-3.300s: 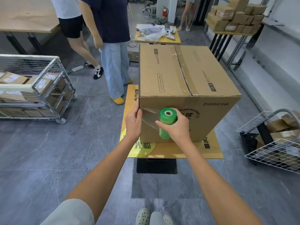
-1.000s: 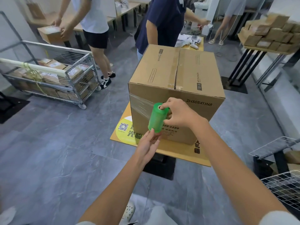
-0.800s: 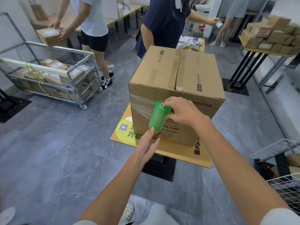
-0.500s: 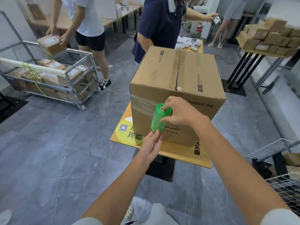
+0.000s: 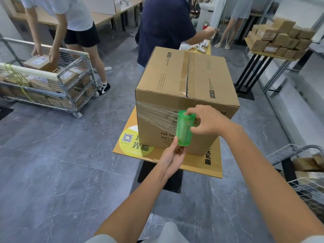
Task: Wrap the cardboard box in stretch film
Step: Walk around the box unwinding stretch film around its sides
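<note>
A large taped cardboard box (image 5: 185, 79) stands on a small yellow-topped table (image 5: 201, 165). A green roll of stretch film (image 5: 184, 131) is upright in front of the box's near face. My right hand (image 5: 207, 122) grips the roll's top end, a finger in the core. My left hand (image 5: 172, 156) holds the roll's bottom end from below. A clear sheet of film (image 5: 154, 113) runs taut from the roll to the box's near left corner and lies across the upper part of the near face.
A wire cart (image 5: 57, 85) full of parcels stands at the left, a person bending over it. Another person (image 5: 163, 27) stands right behind the box. A table stacked with small boxes (image 5: 280, 41) is at the far right; wire baskets (image 5: 301, 171) sit near right.
The roll has travelled right along the near face, drawing out more film. My left hand left the box corner and took the roll's bottom end. The person at the cart lowered a parcel.
</note>
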